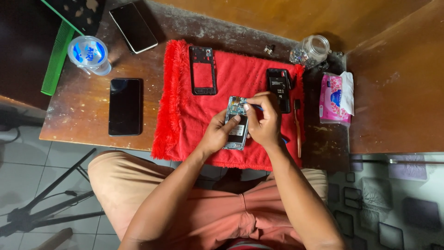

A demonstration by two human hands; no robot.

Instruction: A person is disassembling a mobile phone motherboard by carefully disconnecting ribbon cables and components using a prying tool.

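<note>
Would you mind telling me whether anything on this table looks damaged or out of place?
The jar at the back lies tipped on its side, small bits spilled beside it. The phone in the left hand has its back off, innards exposed.

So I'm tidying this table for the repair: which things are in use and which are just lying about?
In use:
left hand holding the opened phone
right hand with a blue tool
red towel

Lying about:
phone frame
black phone part
two dark phones
glass jar
tissue pack
plastic cup
green comb
</note>
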